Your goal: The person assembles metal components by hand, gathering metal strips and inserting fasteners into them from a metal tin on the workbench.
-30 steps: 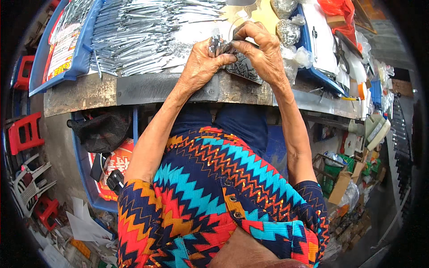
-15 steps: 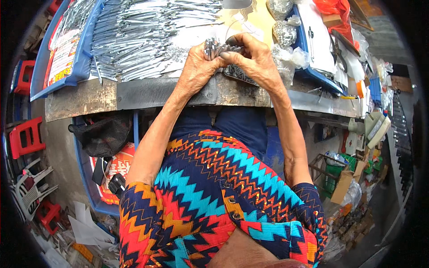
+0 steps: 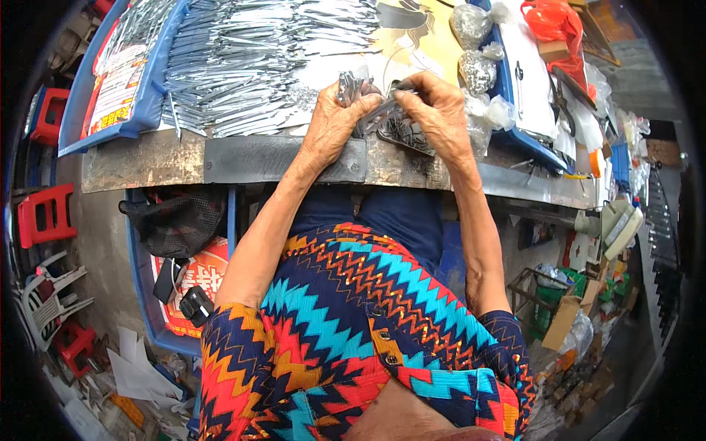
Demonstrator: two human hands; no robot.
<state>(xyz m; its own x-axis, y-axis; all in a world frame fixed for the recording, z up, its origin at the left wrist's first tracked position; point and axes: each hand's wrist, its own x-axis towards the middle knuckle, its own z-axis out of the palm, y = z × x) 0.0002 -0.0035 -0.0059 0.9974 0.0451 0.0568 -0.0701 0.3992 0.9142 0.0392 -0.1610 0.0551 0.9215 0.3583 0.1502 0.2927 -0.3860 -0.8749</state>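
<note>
Both hands work close together above the front edge of the bench (image 3: 147, 165). My left hand (image 3: 334, 121) is closed around a small bunch of shiny metal pieces (image 3: 354, 87), which stick up past the fingers. Thumb and fingers of my right hand (image 3: 441, 114) pinch a small dark metal piece (image 3: 403, 87); its exact kind is too small to make out. Just below the right hand, a container of small dark metal parts (image 3: 406, 137) sits on the bench, partly covered by that hand. Many long thin metal strips (image 3: 235, 73) lie in heaps to the left.
A blue tray (image 3: 147, 110) with strips and printed paper stands at the far left. Clear bags of small parts (image 3: 478, 71) line the right, beside another blue tray (image 3: 506, 81) and a red plastic bag (image 3: 553, 22). Below the bench sits a blue crate (image 3: 140, 294) with a black mesh bag (image 3: 180, 220).
My hands have moved slightly apart, the right one shifting right and down. More of the parts container shows beneath it. The whole view has shifted a little.
</note>
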